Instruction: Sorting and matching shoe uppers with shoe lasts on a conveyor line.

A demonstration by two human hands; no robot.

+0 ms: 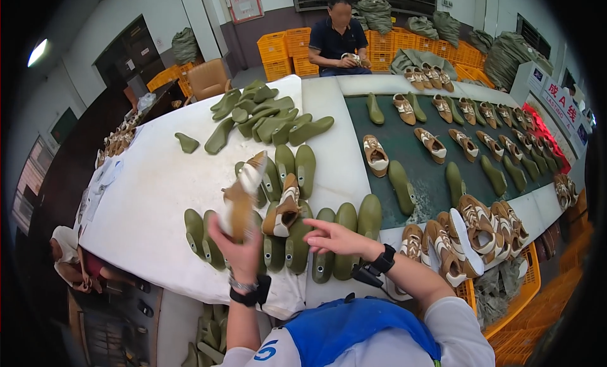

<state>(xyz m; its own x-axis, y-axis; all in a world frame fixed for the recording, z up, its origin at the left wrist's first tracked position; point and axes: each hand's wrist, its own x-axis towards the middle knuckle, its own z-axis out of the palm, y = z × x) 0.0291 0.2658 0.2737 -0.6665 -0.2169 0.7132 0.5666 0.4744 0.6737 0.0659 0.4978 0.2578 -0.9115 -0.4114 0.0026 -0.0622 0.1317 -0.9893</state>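
Note:
My left hand grips a brown and white sneaker, which stands tilted and is smeared by motion. Just right of it, a second brown and white sneaker rests on top of the green shoe lasts. My right hand reaches in from the right with its fingers stretched out and holds nothing. Its fingertips are close to that second sneaker and above the near row of lasts. Another short row of green lasts lies beyond the sneakers.
A heap of green lasts covers the far part of the white table. To the right, a dark green belt carries sneakers and lasts. Sneakers pile up at the near right, by an orange crate. A seated person handles a shoe opposite.

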